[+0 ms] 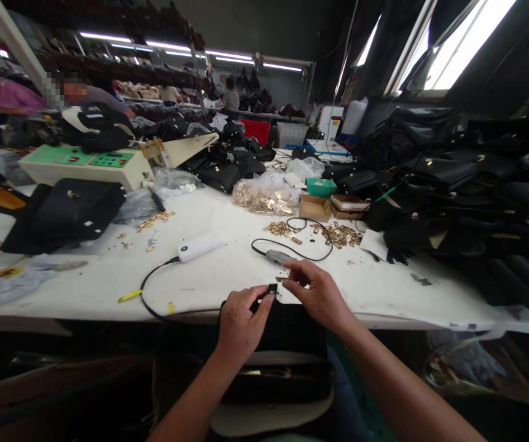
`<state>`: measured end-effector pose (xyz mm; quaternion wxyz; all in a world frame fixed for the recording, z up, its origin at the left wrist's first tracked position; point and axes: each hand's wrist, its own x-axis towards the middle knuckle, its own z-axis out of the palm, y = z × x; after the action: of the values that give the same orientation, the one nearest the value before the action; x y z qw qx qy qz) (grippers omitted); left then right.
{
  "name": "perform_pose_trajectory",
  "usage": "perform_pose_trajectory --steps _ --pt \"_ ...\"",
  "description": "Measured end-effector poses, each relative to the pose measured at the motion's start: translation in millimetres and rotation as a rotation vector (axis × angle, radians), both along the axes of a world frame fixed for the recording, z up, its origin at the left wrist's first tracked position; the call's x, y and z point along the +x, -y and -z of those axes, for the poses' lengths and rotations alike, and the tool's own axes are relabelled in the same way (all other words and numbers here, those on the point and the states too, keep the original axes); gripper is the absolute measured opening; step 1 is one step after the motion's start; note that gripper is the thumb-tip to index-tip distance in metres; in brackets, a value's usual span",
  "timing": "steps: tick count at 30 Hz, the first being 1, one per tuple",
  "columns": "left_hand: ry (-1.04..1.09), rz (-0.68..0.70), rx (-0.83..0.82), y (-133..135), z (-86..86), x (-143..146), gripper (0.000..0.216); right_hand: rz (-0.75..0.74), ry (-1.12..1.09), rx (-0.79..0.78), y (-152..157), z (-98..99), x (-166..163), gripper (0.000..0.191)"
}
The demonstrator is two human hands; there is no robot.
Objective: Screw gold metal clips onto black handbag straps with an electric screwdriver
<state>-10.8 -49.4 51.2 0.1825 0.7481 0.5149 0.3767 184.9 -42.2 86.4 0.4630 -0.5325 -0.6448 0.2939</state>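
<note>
My left hand (240, 320) pinches a small black clasp piece (272, 288) at the near edge of the white table (209, 270). My right hand (316, 293) is just right of it, its fingers closed on a small gold metal part (283, 279). Both hands hover over a black bag (287, 362) lying in my lap below the table edge. A grey hand tool (277, 256) on a black cable lies just beyond my right hand.
A white box (198, 247) with a black cable lies left of centre. Gold fittings (338, 234) and bags of hardware (264, 199) lie mid-table. Black handbags (467, 184) pile at the right, another black bag (64, 212) at the left by a cream machine (84, 164). People sit at the far left.
</note>
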Motion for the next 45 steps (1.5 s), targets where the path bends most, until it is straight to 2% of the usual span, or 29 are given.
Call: perform_pose_trajectory --steps 2,6,8,12,14,20,26,29,37,43,45 --pt "0.034 -0.031 -0.022 0.7 0.1 1.1 0.028 -0.04 0.041 -0.069 -0.6 -4.2 1.7 0.023" --pt "0.051 -0.003 -0.023 0.2 2.2 3.9 0.028 -0.172 0.081 -0.096 -3.5 -10.5 5.4 0.002" --pt "0.046 0.032 -0.023 -1.2 3.4 4.8 0.027 -0.214 0.034 -0.12 -4.6 -10.5 7.8 0.004" --pt "0.062 0.047 -0.059 -5.0 4.1 5.1 0.028 -0.242 -0.208 -0.261 -6.7 -2.6 10.2 0.014" --pt "0.063 0.039 -0.087 -6.6 4.3 4.5 0.027 -0.209 -0.285 -0.271 -8.1 2.7 8.7 0.017" --pt "0.126 -0.009 -0.201 -11.0 3.4 3.3 0.027 0.024 -0.324 -0.13 -9.5 12.2 -2.6 0.016" --pt "0.224 0.051 -0.363 -14.5 -7.5 7.9 0.035 0.077 -0.239 -0.056 -1.6 18.3 -10.2 0.015" --pt "0.228 0.036 -0.379 -15.8 -8.1 10.1 0.034 0.074 -0.256 -0.048 0.8 21.4 -12.4 0.013" --pt "0.294 0.1 -0.426 -17.4 -1.5 12.7 0.024 0.134 -0.28 -0.06 3.7 29.4 -15.6 0.016" --pt "0.088 -0.064 -0.325 -13.7 3.9 22.8 0.019 0.157 -0.396 -0.072 9.2 22.7 -21.5 0.015" --pt "0.1 -0.083 -0.311 -12.6 6.4 23.1 0.02 0.171 -0.406 -0.071 9.3 23.3 -22.1 0.015"
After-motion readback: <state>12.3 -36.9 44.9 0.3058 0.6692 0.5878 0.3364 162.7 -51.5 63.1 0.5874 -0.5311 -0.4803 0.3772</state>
